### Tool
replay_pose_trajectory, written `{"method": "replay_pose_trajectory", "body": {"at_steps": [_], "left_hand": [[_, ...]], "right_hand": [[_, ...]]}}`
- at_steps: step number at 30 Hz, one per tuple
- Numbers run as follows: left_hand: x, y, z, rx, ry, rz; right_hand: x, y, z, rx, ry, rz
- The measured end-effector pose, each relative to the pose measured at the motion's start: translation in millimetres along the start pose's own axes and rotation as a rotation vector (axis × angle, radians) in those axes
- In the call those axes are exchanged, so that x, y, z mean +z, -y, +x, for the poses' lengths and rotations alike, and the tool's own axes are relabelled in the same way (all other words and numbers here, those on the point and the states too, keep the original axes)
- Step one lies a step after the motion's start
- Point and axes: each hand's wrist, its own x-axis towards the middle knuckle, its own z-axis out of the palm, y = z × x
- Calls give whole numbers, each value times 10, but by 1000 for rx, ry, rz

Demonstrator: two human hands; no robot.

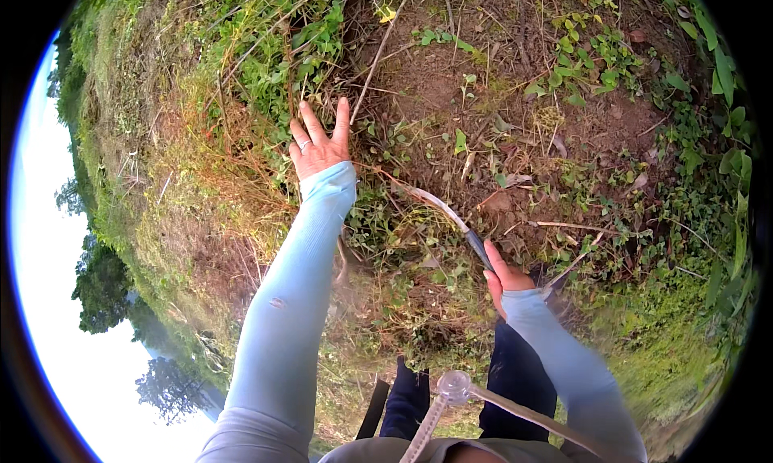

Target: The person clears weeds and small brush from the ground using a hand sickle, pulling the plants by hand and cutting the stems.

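My left hand (320, 143) is spread with its fingers apart, at the edge of a leafy green vine clump (272, 82). A ring is on one finger, and the hand appears to hold nothing. In my right hand (508, 277) is the dark handle of a sickle (444, 208). Its curved, pale blade reaches up and left over the weeds, and the tip is hard to make out among the stems. A long dry stalk (383, 46) slants upward just beyond my left fingertips. Pale blue sleeves cover both my forearms.
Bare reddish soil (416, 91) with scattered dry stems lies ahead. Orange-brown dry weeds (211, 155) grow to the left, and broad-leaved plants (734, 161) line the right rim. My dark trouser legs (519, 378) stand below; a strap with a clear round toggle (454, 386) hangs before them.
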Motion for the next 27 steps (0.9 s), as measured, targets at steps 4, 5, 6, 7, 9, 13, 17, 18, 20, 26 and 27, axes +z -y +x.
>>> {"method": "replay_pose_trajectory", "body": {"at_steps": [4,5,6,7,9,13,17,18,20,26,27], "left_hand": [[192,314,-12,-108,32,-245],[225,378,-15,-85,34,-323],[218,396,-33,-106,72,-415],[142,397,-48,-122,110,-514],[27,375,-82,-98,93,-689],[162,608,-210,37,-62,-822],[262,790,-244,77,-40,-922],[268,803,-257,63,-54,-952],[322,746,-285,44,-61,-1006],[284,592,-285,148,-152,-1276],[308,632,-323,180,-187,-1261]], "right_hand": [[-303,371,647,-99,-368,197],[-409,523,929,-117,-461,237],[-419,586,1266,-139,-482,166],[-465,744,1567,-29,-358,70],[-429,887,1838,100,-154,-6],[91,382,1120,-36,-76,9],[86,-113,-237,-8,136,-53],[1,-44,-194,-39,57,-48],[-171,254,359,-125,-199,72],[-206,1052,1962,131,9,156],[-46,1028,1985,119,20,144]]}}
